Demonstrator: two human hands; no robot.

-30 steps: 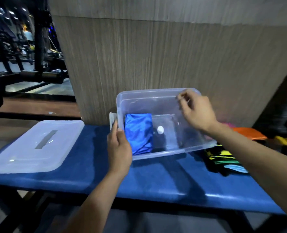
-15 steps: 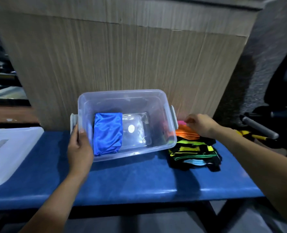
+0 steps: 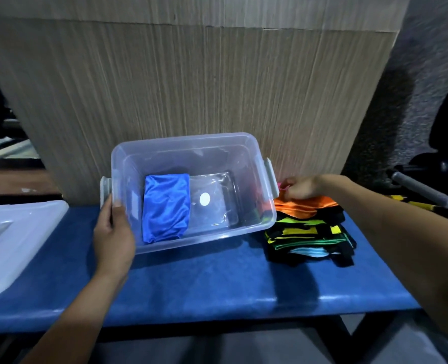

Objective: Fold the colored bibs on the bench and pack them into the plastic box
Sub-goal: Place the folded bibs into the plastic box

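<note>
Currently I see the box (image 3: 191, 158) on the blue surface (image 3: 204, 282), against a wood panel (image 3: 191, 74), with one folded blue bib (image 3: 165, 207) inside at its left. A lid (image 3: 15, 240) lies far left. Right of the box sits the bib pile (image 3: 309, 232). My left hand (image 3: 114, 235) grips the box's left rim; my right hand (image 3: 300, 187) pinches the orange bib (image 3: 306, 204) atop the pile.
</note>
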